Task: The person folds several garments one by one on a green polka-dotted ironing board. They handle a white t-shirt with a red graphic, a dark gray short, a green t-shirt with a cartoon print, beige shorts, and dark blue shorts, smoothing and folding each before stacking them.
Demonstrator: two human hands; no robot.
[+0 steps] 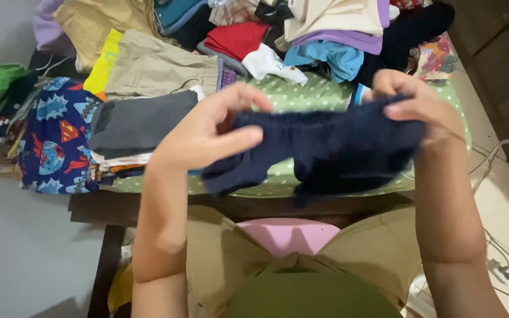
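A small dark navy garment [325, 150] is stretched between both my hands above the front of a table covered with a green dotted cloth [319, 91]. My left hand [207, 132] pinches its left edge between thumb and fingers. My right hand [416, 106] grips its upper right edge. The lower part of the garment droops toward the table's front edge.
A folded stack topped by a dark grey garment [139, 121] sits to the left, beside blue cartoon-print fabric [57, 141]. Khaki shorts [160, 68] and a jumbled pile of clothes [325, 29] fill the back. A pink seat [287, 232] shows between my knees; cables [502, 268] lie on the floor at right.
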